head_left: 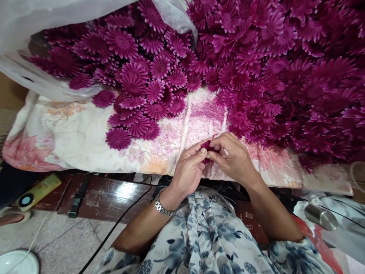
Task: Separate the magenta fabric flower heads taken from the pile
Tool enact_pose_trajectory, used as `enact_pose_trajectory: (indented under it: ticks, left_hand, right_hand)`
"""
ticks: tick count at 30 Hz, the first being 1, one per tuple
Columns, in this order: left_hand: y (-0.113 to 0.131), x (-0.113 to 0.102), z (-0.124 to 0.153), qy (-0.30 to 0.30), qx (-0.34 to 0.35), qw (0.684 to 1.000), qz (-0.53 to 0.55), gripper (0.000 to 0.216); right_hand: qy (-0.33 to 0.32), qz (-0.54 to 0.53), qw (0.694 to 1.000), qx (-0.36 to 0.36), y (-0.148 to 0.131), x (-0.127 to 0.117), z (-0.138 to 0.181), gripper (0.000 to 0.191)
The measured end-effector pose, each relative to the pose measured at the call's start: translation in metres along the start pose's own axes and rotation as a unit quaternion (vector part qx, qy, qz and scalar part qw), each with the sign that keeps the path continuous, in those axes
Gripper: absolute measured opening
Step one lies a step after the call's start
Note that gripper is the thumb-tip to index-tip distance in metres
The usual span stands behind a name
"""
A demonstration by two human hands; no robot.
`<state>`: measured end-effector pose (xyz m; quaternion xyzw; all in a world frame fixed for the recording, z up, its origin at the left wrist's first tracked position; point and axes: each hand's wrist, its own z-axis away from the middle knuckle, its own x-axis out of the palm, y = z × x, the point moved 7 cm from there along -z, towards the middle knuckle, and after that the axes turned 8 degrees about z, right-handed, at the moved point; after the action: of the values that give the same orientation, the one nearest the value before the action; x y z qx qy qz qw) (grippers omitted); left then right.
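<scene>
pile [256, 64] of magenta flowers, heaped across the cloth [71, 133] and spilling from a clear bag [42, 23]; one flower [209, 146] sits low at the cloth's near edge, pinched between both hands. left hand [189, 169] and right hand [232, 158] each clenched on that flower, fingertips meeting. i judge it best to keep the pinch tight at the centre and work just above the cloth, clear of the pile.
</scene>
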<state>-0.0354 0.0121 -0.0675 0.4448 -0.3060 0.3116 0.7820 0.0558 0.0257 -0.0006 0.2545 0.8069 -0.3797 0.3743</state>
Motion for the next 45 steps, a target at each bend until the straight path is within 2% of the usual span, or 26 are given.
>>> enact_pose_trajectory:
  ticks: [5,11,14,16,17,19,20,23,26,29,32,35,37,38,40,43,45]
  left_hand:
    - [0.000,-0.003,0.004,-0.005,-0.003,1.000,-0.004,0.029]
    - [-0.001,-0.009,0.005,0.025,0.014,1.000,-0.006,0.027]
    - [0.005,-0.010,0.005,0.030,0.034,0.999,0.007,0.027]
    - [0.007,-0.010,0.004,0.035,0.035,0.999,0.018,0.025]
    - [0.007,-0.010,0.004,0.036,0.031,0.999,0.023,0.025]
    - [0.006,-0.010,0.003,0.038,0.021,0.999,0.028,0.023]
    - [0.005,-0.009,0.003,0.039,0.021,0.999,0.026,0.022]
    - [0.003,-0.008,0.003,0.035,0.020,0.999,0.008,0.022]
    - [0.000,-0.007,0.005,0.025,0.014,1.000,-0.010,0.026]
    - [-0.002,-0.011,0.006,0.042,0.014,0.999,-0.025,0.029]
    - [0.001,-0.012,0.006,0.053,0.019,0.998,-0.034,0.029]
    - [0.008,-0.010,0.004,0.051,0.042,0.998,-0.017,0.025]
    - [0.010,-0.010,0.003,0.052,0.040,0.998,0.001,0.022]
    - [0.009,-0.009,0.002,0.054,0.032,0.998,0.009,0.022]
    - [0.007,-0.008,0.000,0.055,0.018,0.998,0.021,0.022]
    - [0.003,-0.002,0.000,0.035,0.009,0.999,0.026,0.020]
    - [0.000,0.003,0.000,0.011,0.003,1.000,0.017,0.020]
  right_hand:
    - [-0.006,-0.064,0.997,0.031,0.007,0.004,0.002,0.006]
    - [0.021,-0.037,0.999,0.034,0.004,-0.006,0.006,0.007]
    - [0.125,0.072,0.989,0.038,0.018,-0.035,0.005,0.008]
    - [0.181,0.204,0.961,0.046,0.029,-0.054,0.004,0.007]
    - [0.188,0.261,0.946,0.050,0.032,-0.059,0.004,0.009]
    - [0.170,0.302,0.937,0.048,0.033,-0.059,0.001,0.016]
    - [0.149,0.276,0.949,0.036,0.029,-0.053,0.000,0.017]
    - [0.049,0.109,0.993,-0.007,0.011,-0.020,0.000,0.009]
    - [-0.010,0.018,1.000,0.000,-0.002,0.005,0.002,0.006]
    - [-0.005,-0.002,1.000,0.007,-0.004,0.007,0.004,0.009]
    - [0.045,0.021,0.999,0.014,0.005,-0.009,0.001,0.009]
    - [0.148,0.157,0.975,0.045,0.025,-0.041,-0.002,0.008]
    - [0.170,0.240,0.953,0.072,0.037,-0.055,-0.004,0.011]
    - [0.167,0.257,0.948,0.085,0.041,-0.059,-0.005,0.015]
    - [0.146,0.230,0.959,0.083,0.040,-0.057,-0.006,0.017]
    - [0.053,0.099,0.993,0.039,0.023,-0.032,-0.003,0.008]
    - [-0.009,0.031,0.999,0.022,0.011,-0.013,0.001,0.003]
